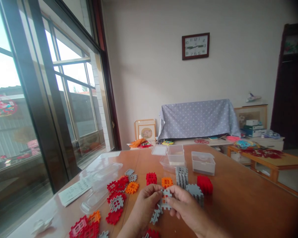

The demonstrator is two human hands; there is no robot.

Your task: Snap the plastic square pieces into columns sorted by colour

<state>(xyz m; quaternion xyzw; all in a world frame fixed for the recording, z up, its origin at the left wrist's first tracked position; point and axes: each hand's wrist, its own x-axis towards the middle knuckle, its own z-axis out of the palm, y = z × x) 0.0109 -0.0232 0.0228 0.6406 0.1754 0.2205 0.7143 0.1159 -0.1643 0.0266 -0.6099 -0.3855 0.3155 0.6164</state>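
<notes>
Near the front of the table, both hands pinch one grey toothed building piece [167, 205] with a window-like opening. My left hand [147, 201] grips its left edge, and my right hand [185, 202] has thumb and fingers on the right edge. Just below hangs or lies another grey piece [156, 216]; whether it is joined to the held one I cannot tell. Beyond the hands stand a red stack [151, 178], an orange window piece [167, 182] and an upright grey stack [181, 177]. Right of them are a flat grey stack [195, 191] and a second red stack [205, 184].
Loose red, grey and orange pieces [116, 203] lie to the left, with more red ones [78, 227] nearer me. Clear plastic lids [94, 198] and a paper pad [74, 191] lie beyond them. Clear plastic boxes [203, 164] stand toward the far edge of the wooden table [238, 198].
</notes>
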